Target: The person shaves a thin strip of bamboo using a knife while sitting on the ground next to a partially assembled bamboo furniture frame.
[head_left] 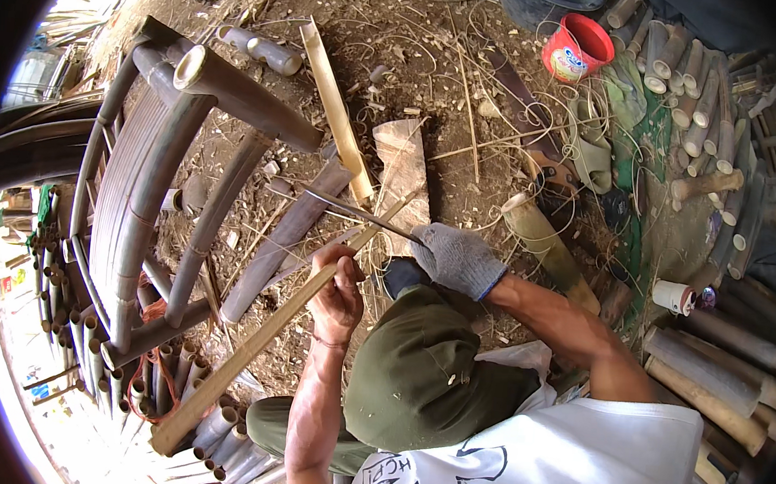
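My bare left hand (337, 300) is closed around a long split bamboo strip (245, 362), which slants from the lower left up to the middle of the head view. In a grey knitted glove, my right hand (460, 261) grips a long, thin-bladed knife (367, 216); its handle is hidden in the fist. The blade crosses the strip near its upper end, and I cannot tell whether it touches. Beyond my hands lie a flat piece of wood (403, 158) and a half-round split of bamboo (334, 108).
A bamboo chair frame (153, 190) stands at the left. Cut bamboo poles (707, 372) are stacked along the right. A red bucket (577, 47), a dark basin (548, 6) and a handsaw (551, 168) are at the far right. Shavings litter the dirt floor (368, 11).
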`<state>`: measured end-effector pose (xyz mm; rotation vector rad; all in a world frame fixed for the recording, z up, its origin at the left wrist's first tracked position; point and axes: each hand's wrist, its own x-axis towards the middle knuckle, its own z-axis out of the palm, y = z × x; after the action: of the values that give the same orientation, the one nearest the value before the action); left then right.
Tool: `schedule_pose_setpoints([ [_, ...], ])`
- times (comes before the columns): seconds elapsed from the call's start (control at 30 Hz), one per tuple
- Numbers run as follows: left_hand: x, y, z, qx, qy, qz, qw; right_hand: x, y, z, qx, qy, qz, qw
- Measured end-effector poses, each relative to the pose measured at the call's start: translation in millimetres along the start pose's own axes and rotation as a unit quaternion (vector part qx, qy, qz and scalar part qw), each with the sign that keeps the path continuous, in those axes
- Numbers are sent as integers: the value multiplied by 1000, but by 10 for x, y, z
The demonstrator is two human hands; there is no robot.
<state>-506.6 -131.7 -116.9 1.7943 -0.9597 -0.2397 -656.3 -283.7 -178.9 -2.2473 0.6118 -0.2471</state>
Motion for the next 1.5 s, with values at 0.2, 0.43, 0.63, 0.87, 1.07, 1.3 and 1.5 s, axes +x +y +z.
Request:
schedule_pose_setpoints([
  [0.2, 0, 25, 61, -5, 0, 16, 1000, 95, 263, 128, -15, -59, 41, 997],
  [0.43, 119, 80, 167, -9, 6, 26, 1000, 222, 469, 101, -75, -66, 107, 989],
  [0.63, 63, 32, 90, -36, 3, 0, 999, 111, 125, 237, -33, 40, -24, 998],
  [0.87, 305, -49, 18, 79, -35, -16, 996, 98, 446, 383, -57, 50, 20, 997],
  [1.07, 481, 126, 293, 71, -65, 28, 995, 81, 1234, 384, -149, -24, 175, 973],
  [1.3, 817, -269, 161, 162, -170, -20, 972, -10, 549, 53, 32, 233, 85, 968],
  [1.5, 660, 772, -937, -196, 84, -111, 971, 340, -706, -1336, 81, 241, -65, 965],
])
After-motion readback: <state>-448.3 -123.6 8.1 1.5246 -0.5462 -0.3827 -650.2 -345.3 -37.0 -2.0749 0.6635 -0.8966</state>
